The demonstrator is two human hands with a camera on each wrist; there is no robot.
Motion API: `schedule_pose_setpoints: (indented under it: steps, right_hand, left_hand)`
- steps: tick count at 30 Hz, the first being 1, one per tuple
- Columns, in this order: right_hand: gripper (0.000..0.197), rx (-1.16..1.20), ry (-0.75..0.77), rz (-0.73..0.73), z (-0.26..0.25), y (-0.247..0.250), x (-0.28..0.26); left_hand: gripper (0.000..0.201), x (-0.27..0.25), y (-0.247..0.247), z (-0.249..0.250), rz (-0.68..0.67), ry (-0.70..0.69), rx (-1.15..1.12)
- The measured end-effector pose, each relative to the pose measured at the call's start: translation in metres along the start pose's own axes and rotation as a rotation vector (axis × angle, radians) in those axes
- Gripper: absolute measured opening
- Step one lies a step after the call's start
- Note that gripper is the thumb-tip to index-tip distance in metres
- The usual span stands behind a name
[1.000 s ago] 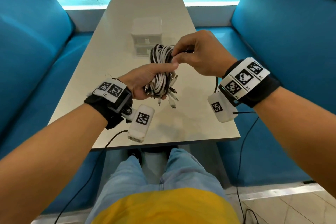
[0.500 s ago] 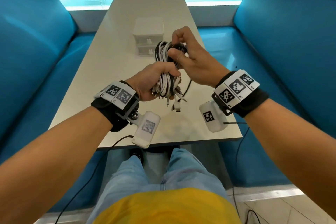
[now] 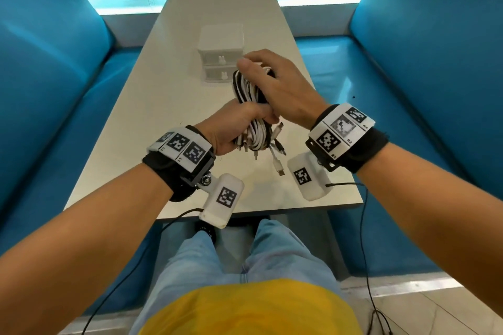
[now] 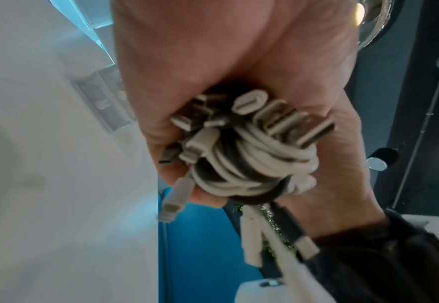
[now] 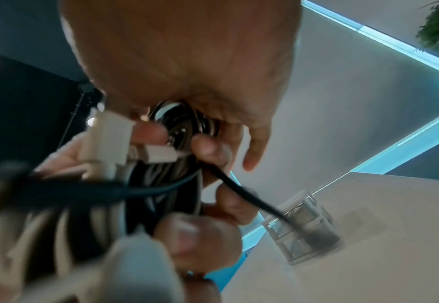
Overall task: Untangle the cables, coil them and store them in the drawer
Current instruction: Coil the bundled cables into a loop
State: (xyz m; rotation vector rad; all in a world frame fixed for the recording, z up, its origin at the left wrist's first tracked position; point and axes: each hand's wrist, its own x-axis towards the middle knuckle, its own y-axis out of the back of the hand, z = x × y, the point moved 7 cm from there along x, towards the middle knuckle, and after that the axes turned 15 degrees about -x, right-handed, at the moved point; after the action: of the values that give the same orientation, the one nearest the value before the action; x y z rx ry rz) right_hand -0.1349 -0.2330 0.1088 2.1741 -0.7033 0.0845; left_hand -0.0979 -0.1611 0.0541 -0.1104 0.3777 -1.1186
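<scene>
A bundle of white and black cables (image 3: 249, 92) is held upright above the table. My left hand (image 3: 239, 128) grips its lower half, and several plugs (image 3: 277, 168) dangle below the fist. In the left wrist view the cable bundle (image 4: 252, 164) fills the curled fingers, plug ends toward the camera. My right hand (image 3: 275, 81) wraps over the bundle's top, thumb on its left side; the right wrist view shows its fingertips (image 5: 210, 151) holding a black cable (image 5: 252, 198). The small white drawer unit (image 3: 221, 51) stands just behind the hands, both drawers closed.
The pale table (image 3: 190, 22) runs away from me between two blue benches (image 3: 54, 90). Its near edge (image 3: 272, 211) lies under my wrists. Thin black sensor leads (image 3: 366, 239) hang from both wrist cameras toward the floor.
My right hand has swung from pinching the bundle's upper right to lying over its top, wrist dropped toward me. Left hand keeps its grip; the bundle stayed about where it was.
</scene>
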Motion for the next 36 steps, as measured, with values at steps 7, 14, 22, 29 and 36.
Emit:
schedule_pose_setpoints:
  steps: [7, 14, 22, 29, 36]
  right_hand:
    - [0.018, 0.044, 0.099, 0.180, -0.014, 0.010, 0.002]
    - [0.028, 0.162, 0.022, 0.229, -0.016, -0.004, 0.000]
    - [0.036, 0.315, -0.022, 0.181, -0.022, -0.010, 0.003]
    - [0.020, 0.318, -0.047, 0.198, -0.019, -0.011, 0.007]
    - [0.032, 0.367, -0.076, -0.061, -0.005, -0.023, -0.004]
  left_hand:
    - [0.013, -0.003, -0.007, 0.006, -0.082, 0.026, 0.073]
    - [0.018, -0.007, 0.006, 0.002, -0.016, 0.044, 0.145]
    - [0.008, -0.005, 0.012, 0.010, 0.056, -0.120, 0.241]
    - [0.020, -0.003, 0.009, 0.006, -0.007, -0.149, 0.160]
    - [0.014, 0.009, 0.028, 0.000, 0.088, -0.087, -0.099]
